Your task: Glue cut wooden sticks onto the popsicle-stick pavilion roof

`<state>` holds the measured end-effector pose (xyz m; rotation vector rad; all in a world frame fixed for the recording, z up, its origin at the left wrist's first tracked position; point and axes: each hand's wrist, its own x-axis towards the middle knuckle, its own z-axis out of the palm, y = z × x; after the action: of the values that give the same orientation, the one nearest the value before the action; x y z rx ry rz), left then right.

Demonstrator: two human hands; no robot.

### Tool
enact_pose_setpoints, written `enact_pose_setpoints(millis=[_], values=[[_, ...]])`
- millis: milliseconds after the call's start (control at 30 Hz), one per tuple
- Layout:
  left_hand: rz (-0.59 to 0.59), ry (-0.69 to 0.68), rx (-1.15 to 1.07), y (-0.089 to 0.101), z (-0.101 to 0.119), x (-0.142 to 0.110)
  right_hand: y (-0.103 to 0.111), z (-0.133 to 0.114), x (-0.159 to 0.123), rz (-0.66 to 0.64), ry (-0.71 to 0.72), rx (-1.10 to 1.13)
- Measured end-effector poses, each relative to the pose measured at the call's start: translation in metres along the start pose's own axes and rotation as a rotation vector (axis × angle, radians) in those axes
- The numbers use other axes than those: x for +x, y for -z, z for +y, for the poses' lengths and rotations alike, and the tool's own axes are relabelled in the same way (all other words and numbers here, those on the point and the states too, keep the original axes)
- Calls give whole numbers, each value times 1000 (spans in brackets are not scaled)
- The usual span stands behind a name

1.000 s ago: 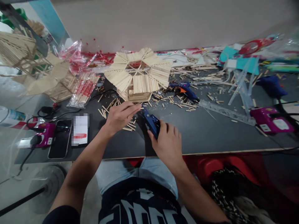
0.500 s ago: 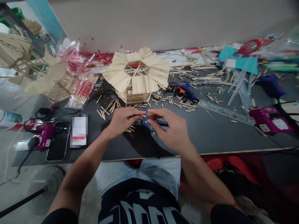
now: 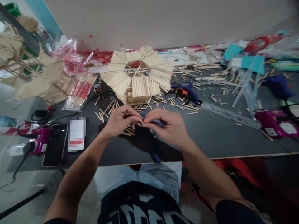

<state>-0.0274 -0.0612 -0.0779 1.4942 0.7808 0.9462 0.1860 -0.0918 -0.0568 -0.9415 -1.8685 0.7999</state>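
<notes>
My left hand [image 3: 122, 121] and my right hand [image 3: 167, 126] meet over the front of the table, fingertips touching. Between them is a short wooden stick [image 3: 141, 120], pinched from both sides and mostly covered by the fingers. Under my hands lies a blue-handled tool that looks like pliers [image 3: 153, 146], its upper part hidden. Just beyond stands a star-shaped structure of glued wooden sticks [image 3: 146, 85], with an opening in its top. Cut stick pieces [image 3: 127, 131] lie beside my left hand.
A blue glue gun [image 3: 190, 93] rests right of the structure, near a clear plastic strip [image 3: 230, 115]. Two phones [image 3: 55, 144] and a purple power adapter [image 3: 42, 140] lie at left. Bagged sticks [image 3: 80, 91] and a second stick structure [image 3: 46, 81] stand behind them. Another purple adapter [image 3: 275, 123] is at right.
My right hand has moved left, and its fingers have closed onto the small stick at my left fingertips. The gap between the hands is gone. The view has shifted slightly.
</notes>
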Motion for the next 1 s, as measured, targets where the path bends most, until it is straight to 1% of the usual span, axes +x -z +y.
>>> enact_pose_setpoints(millis=[200,367,467,600,667,733,800,867,1000], values=[[39,153,-108,-3,1,4,4,10,6,-112,185,-227],[29,212,-122,-8,1,4,5,11,1,-118,259,-319],[18,189,-152,-10,-2,4,21,4,7,-87,285,-395],[51,117,-73,-13,-7,3,64,-5,35,14,321,-501],[38,110,-7,-14,-9,2,83,-4,53,9,292,-563],[7,125,41,-16,-11,1,95,3,66,-29,275,-590],[-18,152,78,-17,-11,0,98,11,73,-72,262,-597],[-33,168,104,-17,-11,-1,97,18,73,-107,240,-593],[-57,181,129,-19,-8,-1,92,26,66,-96,236,-600]])
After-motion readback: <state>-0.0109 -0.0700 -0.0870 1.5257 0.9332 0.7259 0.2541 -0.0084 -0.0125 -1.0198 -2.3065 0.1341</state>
